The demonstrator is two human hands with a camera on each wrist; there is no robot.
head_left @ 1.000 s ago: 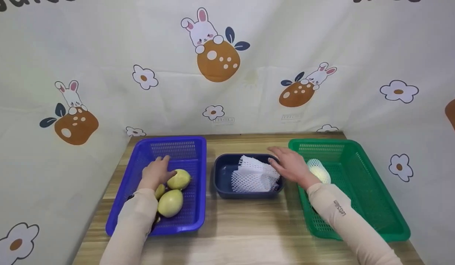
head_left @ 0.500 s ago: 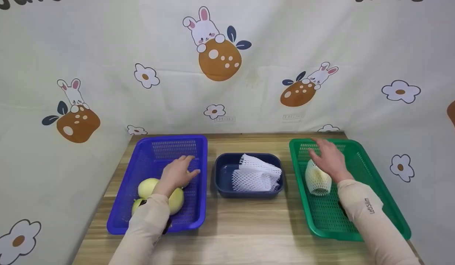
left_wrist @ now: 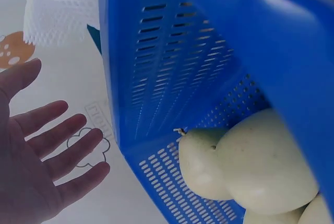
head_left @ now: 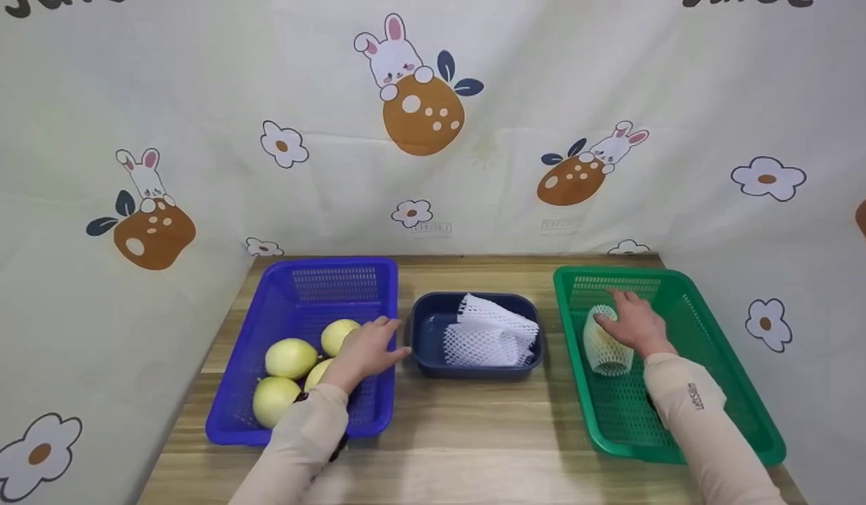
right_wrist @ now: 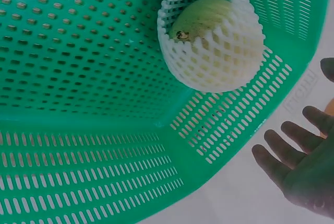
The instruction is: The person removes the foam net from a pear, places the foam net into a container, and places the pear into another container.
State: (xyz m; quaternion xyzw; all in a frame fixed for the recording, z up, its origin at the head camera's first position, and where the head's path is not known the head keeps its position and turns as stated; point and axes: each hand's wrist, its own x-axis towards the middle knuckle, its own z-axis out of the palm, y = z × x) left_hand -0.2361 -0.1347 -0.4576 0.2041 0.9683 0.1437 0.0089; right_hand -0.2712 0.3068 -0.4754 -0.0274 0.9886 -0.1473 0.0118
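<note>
My left hand (head_left: 369, 351) hovers over the right rim of the blue basket (head_left: 334, 284), fingers spread and holding nothing. Several pale yellow-green pears (head_left: 290, 359) lie in that basket; the hand and sleeve partly cover some in the head view. Just right of my fingertips is a dark blue box (head_left: 433, 365) with white foam net sleeves (head_left: 489, 342) heaped in it. Over the green basket (head_left: 706, 421), my right hand (head_left: 636, 324) is held with fingers extended, empty. Beside it a pear in a foam net (right_wrist: 224, 51) rests in the basket, one end of the fruit showing.
Both baskets and the box stand in a row on a wooden table (head_left: 475, 442). Bare wood runs in front of the box and between the containers. A printed curtain (head_left: 517, 84) closes off the back and both sides.
The left hand has moved right across the blue basket to its right rim. The right hand has gone from the dark blue box to above the green basket. The netted pear stays there.
</note>
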